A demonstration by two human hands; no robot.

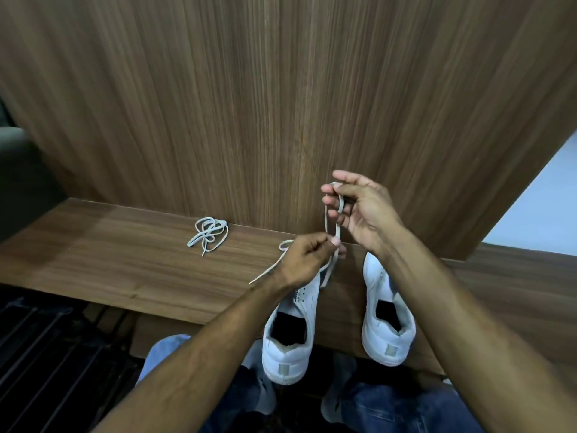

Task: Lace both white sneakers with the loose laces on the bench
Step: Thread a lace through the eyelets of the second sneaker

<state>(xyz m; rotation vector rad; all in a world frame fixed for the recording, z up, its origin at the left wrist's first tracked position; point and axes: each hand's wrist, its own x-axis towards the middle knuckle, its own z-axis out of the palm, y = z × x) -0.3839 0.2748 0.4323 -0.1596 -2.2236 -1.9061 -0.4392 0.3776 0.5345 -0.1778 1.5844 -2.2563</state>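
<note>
Wood-grain panelling backs a wooden bench (pixel 109 245) on which two white sneakers stand heels toward the person, the left sneaker (pixel 288 335) and the right sneaker (pixel 385 317) a little apart. Above them the right hand (pixel 362 210) is closed loosely around a loop of the held lace (pixel 338 226), while the left hand (pixel 307 260) pinches the same lace lower down, one end trailing onto the bench. Well to the left lies a second lace (pixel 209 234), bundled and untouched.
</note>
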